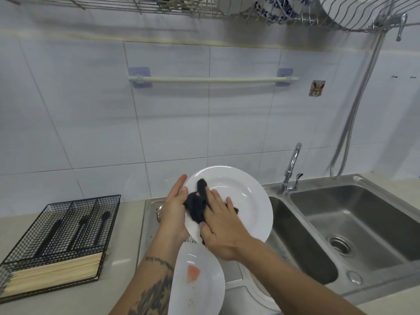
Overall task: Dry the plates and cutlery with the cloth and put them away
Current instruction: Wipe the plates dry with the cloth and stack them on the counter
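Head view: drying step underway. Left hand (173,212) props the round white ceramic plate (241,201) by its left rim, fingers nearly straight behind/along the edge, thumb at the front. Right hand (221,226) presses the dark crumpled cloth (196,206) onto the plate's face w/ fingers spread flat. Plate is held above the steel sink (354,223), tilted, face toward the camera & up; being round, it has no long axis.

Next, prob.: wipe the rest of the face & back, then stow, likely in the wire wall rack (295,12) overhead. Needs a firmer rim grip. A second white plate (197,283) w/ an orange mark waits lower down, near the left forearm. Black wire cutlery basket (61,237) sits well to the left.
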The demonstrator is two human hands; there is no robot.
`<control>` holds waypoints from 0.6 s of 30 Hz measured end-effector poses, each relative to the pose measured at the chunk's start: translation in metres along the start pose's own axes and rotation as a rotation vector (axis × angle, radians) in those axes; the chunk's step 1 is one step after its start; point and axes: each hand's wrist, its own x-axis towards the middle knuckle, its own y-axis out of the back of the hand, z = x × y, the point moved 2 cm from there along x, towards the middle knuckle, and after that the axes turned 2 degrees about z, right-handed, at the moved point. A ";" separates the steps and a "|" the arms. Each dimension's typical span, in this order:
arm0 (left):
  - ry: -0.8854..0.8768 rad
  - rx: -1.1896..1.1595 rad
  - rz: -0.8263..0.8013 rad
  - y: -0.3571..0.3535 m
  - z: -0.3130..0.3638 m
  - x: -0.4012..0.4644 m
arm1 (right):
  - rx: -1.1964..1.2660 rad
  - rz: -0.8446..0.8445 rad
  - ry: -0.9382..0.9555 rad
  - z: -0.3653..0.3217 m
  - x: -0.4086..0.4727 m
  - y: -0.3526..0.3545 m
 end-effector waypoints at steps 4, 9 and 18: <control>-0.021 0.001 -0.077 -0.004 0.003 -0.002 | -0.136 0.136 -0.035 0.021 0.026 0.013; -0.075 0.125 -0.060 0.002 0.012 -0.003 | -0.272 0.223 -0.138 0.040 0.027 0.021; -0.109 0.125 -0.025 -0.006 0.016 -0.004 | -0.365 0.202 -0.138 0.065 0.027 0.035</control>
